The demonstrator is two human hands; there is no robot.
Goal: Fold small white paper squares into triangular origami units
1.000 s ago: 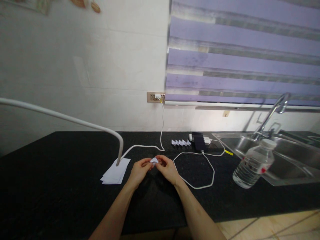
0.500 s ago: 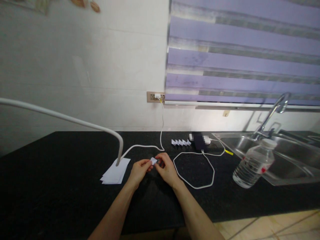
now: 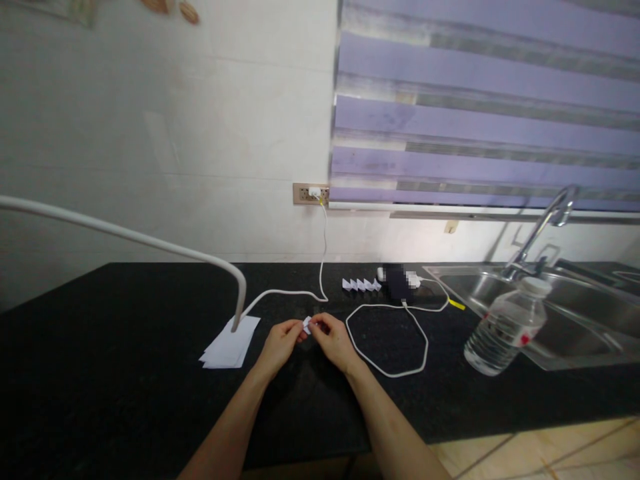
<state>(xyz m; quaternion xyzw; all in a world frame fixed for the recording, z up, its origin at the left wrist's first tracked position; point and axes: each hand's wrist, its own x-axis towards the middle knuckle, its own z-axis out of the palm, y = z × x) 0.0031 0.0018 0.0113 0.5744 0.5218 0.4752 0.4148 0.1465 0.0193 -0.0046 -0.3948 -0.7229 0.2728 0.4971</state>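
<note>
Left hand [image 3: 280, 341] and right hand [image 3: 334, 340] both pinch small folded paper [image 3: 307, 325], right of paper stack [image 3: 229, 345]. Uneven pinch may skew crease.

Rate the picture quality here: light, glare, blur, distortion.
Head view: wide-angle bend skews the blind slats and countertop ends; dim light leaves the black top nearly featureless; the small folded paper pinched by left hand and right hand looks soft; the dark device is partly pixelated.
</note>
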